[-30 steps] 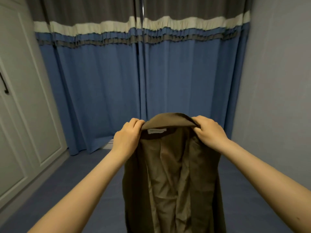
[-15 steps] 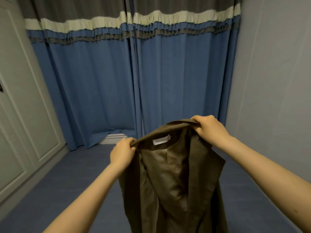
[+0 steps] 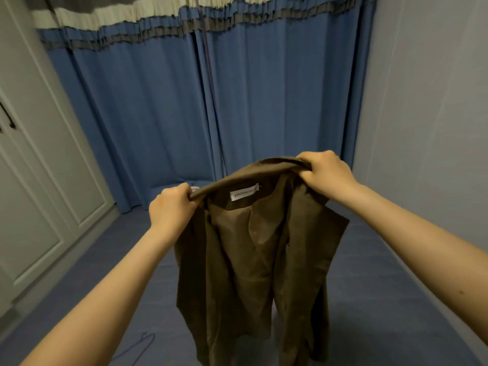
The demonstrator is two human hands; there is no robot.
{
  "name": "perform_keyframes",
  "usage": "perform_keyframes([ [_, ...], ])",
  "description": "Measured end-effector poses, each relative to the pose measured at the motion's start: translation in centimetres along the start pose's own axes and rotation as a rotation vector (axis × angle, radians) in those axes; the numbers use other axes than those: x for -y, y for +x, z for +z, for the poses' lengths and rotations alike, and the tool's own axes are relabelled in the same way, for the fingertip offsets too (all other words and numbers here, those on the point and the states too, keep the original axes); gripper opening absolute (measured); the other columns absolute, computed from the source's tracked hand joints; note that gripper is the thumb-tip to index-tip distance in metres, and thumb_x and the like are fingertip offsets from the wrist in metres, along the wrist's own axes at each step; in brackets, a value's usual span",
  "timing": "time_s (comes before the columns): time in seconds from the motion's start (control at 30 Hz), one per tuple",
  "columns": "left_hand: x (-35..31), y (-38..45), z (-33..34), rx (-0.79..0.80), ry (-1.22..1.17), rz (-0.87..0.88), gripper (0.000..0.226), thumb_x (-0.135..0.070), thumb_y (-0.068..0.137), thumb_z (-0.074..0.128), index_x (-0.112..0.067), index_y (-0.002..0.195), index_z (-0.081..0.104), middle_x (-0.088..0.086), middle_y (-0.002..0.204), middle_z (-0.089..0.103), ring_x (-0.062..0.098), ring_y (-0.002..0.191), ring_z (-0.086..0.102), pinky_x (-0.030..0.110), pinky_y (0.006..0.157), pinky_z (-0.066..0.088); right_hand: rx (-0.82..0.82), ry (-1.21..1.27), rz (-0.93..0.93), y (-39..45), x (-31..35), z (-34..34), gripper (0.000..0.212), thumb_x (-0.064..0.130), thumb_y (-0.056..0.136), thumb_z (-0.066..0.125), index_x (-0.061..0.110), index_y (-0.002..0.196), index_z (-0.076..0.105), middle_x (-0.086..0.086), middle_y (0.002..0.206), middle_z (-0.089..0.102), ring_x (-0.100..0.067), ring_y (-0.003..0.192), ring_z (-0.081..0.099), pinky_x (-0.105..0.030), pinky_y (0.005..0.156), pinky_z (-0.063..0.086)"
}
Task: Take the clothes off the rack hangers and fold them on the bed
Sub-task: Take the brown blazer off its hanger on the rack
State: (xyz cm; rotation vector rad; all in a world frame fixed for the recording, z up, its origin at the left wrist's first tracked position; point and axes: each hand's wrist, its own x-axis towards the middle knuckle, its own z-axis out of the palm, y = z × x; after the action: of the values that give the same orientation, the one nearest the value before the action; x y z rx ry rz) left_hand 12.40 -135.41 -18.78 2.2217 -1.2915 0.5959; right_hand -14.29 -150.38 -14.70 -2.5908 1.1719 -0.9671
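I hold the brown jacket (image 3: 253, 260) up over the blue bed (image 3: 369, 299), my left hand (image 3: 171, 208) and right hand (image 3: 326, 174) each clenched on its collar. Its white label (image 3: 244, 194) shows mirrored letters, "XIAODIAO…". Since half a second ago, my left hand sits lower, tilting the collar.

Brown jacket (image 3: 253, 260): matt woven cloth outside, smoother and faintly shiny lining inside, white fabric label (image 3: 244, 194) at the collar. Blue curtain (image 3: 163, 109): matt pleated cloth. Bed sheet (image 3: 369, 299): matt blue cloth. Wardrobe door (image 3: 39, 194): smooth painted panel. Thin wire hanger (image 3: 137, 347).
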Motion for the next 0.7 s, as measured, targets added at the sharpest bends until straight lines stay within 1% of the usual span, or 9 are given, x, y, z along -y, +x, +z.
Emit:
perform_keyframes([
  [0.1,-0.2,-1.9,-2.7,-0.004,-0.039,-0.021,0.033,-0.045,0.083,0.063,-0.021,0.066,0.050,-0.002,0.065,0.055,0.022,0.065,0.052,0.026,0.052,0.032,-0.012,0.015,0.003,-2.3,0.9,-1.7,0.022,0.022,0.090,0.052,0.024,0.109,0.064,0.000,0.097,0.068,-0.022,0.086,0.060,-0.030,0.063,0.047],
  [0.17,-0.2,-3.0,-4.7,-0.010,-0.039,-0.008,0.033,-0.050,0.079,0.066,-0.022,0.067,0.054,-0.002,0.066,0.057,0.019,0.065,0.052,0.025,0.052,0.031,-0.027,0.008,-0.004,-3.9,1.8,-2.8,0.023,0.021,0.090,0.052,0.025,0.110,0.064,0.002,0.099,0.068,-0.021,0.088,0.060,-0.031,0.065,0.047],
  [0.23,-0.1,-4.2,-7.0,-0.029,-0.044,0.017,0.032,-0.052,0.077,0.068,-0.022,0.072,0.059,-0.003,0.068,0.058,0.017,0.066,0.051,0.025,0.052,0.031,-0.046,0.002,-0.008,-5.5,2.8,-4.1,0.024,0.020,0.089,0.053,0.026,0.109,0.065,0.004,0.098,0.067,-0.021,0.089,0.060,-0.030,0.065,0.046],
  [0.27,-0.1,-5.0,-8.3,-0.039,-0.054,0.031,0.032,-0.052,0.077,0.068,-0.021,0.075,0.061,-0.004,0.069,0.058,0.016,0.066,0.051,0.024,0.052,0.031,-0.052,0.002,-0.010,-6.5,3.4,-4.8,0.023,0.021,0.089,0.053,0.027,0.108,0.065,0.005,0.097,0.067,-0.021,0.089,0.060,-0.032,0.065,0.048],
  [0.33,0.1,-6.4,-10.4,-0.065,-0.077,0.063,0.031,-0.050,0.076,0.070,-0.020,0.077,0.062,-0.005,0.069,0.057,0.014,0.066,0.051,0.023,0.051,0.031,-0.066,0.015,-0.012,-8.0,4.3,-6.1,0.020,0.024,0.089,0.054,0.029,0.105,0.065,0.004,0.095,0.067,-0.021,0.087,0.061,-0.038,0.069,0.053],
  [0.37,0.2,-7.2,-11.4,-0.075,-0.086,0.074,0.031,-0.050,0.076,0.071,-0.020,0.076,0.062,-0.006,0.069,0.056,0.014,0.066,0.051,0.023,0.051,0.031,-0.065,0.011,-0.010,-8.8,4.8,-6.6,0.018,0.026,0.089,0.055,0.029,0.104,0.065,0.004,0.095,0.067,-0.021,0.087,0.060,-0.040,0.070,0.053],
  [0.47,0.7,-10.3,-14.1,-0.058,-0.117,0.070,0.031,-0.050,0.074,0.072,-0.021,0.075,0.063,-0.006,0.069,0.057,0.015,0.067,0.053,0.025,0.052,0.035,-0.034,-0.019,-0.020,-11.8,6.4,-7.9,0.016,0.030,0.090,0.055,0.028,0.103,0.065,0.005,0.091,0.065,-0.020,0.083,0.060,-0.036,0.067,0.051],
  [0.57,0.7,-13.3,-15.7,-0.013,-0.151,0.072,0.028,-0.049,0.073,0.073,-0.023,0.079,0.065,-0.005,0.075,0.060,0.017,0.073,0.056,0.028,0.055,0.042,-0.004,-0.044,-0.026,-14.9,7.4,-8.9,0.013,0.030,0.091,0.055,0.028,0.099,0.064,0.006,0.086,0.063,-0.019,0.080,0.059,-0.035,0.066,0.051],
  [0.7,-0.1,-16.2,-16.3,0.030,-0.183,0.061,0.023,-0.045,0.072,0.075,-0.026,0.083,0.070,-0.009,0.074,0.057,0.014,0.073,0.052,0.027,0.057,0.039,0.038,-0.072,0.016,-18.1,7.6,-9.9,0.009,0.028,0.090,0.055,0.027,0.092,0.064,0.006,0.082,0.060,-0.018,0.078,0.057,-0.030,0.061,0.045],
])
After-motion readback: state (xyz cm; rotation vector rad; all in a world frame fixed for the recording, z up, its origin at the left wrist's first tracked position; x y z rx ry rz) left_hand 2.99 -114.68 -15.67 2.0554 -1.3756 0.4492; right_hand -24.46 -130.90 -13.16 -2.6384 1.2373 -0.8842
